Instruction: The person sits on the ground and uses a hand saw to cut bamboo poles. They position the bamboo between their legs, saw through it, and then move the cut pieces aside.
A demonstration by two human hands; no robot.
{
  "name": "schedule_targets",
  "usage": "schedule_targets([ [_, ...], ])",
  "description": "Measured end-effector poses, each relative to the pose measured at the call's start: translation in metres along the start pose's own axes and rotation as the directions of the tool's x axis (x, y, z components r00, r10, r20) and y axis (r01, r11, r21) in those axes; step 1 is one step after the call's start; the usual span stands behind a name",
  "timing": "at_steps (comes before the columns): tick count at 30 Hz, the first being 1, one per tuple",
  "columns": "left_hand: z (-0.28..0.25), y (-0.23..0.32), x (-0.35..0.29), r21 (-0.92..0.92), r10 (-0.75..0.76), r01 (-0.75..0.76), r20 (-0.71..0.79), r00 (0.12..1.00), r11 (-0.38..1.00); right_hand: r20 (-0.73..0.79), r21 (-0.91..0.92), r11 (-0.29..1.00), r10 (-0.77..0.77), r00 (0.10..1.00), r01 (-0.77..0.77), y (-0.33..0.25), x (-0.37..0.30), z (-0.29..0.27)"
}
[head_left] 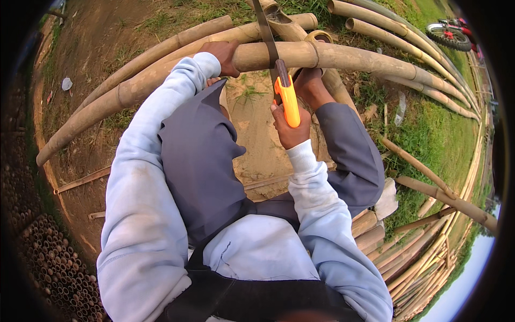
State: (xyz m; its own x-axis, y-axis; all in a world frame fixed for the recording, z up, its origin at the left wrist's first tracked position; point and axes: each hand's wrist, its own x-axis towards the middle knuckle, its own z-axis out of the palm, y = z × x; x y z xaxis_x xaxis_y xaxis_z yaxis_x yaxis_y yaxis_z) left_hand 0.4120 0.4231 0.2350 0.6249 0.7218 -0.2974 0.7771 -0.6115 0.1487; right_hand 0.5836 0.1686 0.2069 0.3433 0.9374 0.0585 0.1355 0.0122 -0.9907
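A long, thick bamboo pole [354,58] lies crosswise in front of me. My left hand [222,56] is closed over it, left of the saw. My right hand [293,127] grips the orange handle of a handsaw [289,99]. The dark blade points away from me and lies across the pole, close to a node; whether it has cut in is hidden. My right foot [310,83] is just behind the handle, near the pole's underside. My left knee, in grey trousers, is bent below my left hand.
More bamboo poles [204,32] lie behind the worked pole, and others [386,27] fan out at far right. Cut bamboo ends [59,268] are stacked at lower left. Long bamboo strips [429,273] lie at lower right. A motorbike wheel [449,36] shows at upper right.
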Motion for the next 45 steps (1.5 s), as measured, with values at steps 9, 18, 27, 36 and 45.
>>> schedule_targets([
  [9, 0.002, 0.003, 0.002, -0.028, -0.03, 0.031, 0.028, 0.999, 0.999, 0.049, -0.111, 0.974, 0.206, 0.977, -0.199, -0.101, -0.091, -0.037],
  [18, -0.002, 0.002, 0.002, 0.024, 0.014, -0.014, -0.013, 1.0, 1.0, 0.038, 0.037, 0.999, -0.032, 0.999, 0.031, 0.018, 0.016, -0.001],
  [27, 0.006, 0.002, 0.002, 0.015, -0.003, 0.004, -0.038, 0.999, 1.0, 0.036, -0.234, 0.933, 0.288, 0.957, -0.272, -0.116, -0.111, -0.045],
  [36, -0.004, 0.002, 0.005, 0.06, 0.026, -0.024, -0.024, 0.999, 0.998, 0.038, 0.029, 0.999, 0.045, 0.998, -0.046, -0.02, -0.004, -0.011],
  [45, 0.008, 0.0, 0.006, 0.037, -0.008, 0.009, -0.018, 1.0, 0.999, 0.002, -0.189, 0.927, 0.329, 0.944, -0.323, -0.093, -0.045, -0.033],
])
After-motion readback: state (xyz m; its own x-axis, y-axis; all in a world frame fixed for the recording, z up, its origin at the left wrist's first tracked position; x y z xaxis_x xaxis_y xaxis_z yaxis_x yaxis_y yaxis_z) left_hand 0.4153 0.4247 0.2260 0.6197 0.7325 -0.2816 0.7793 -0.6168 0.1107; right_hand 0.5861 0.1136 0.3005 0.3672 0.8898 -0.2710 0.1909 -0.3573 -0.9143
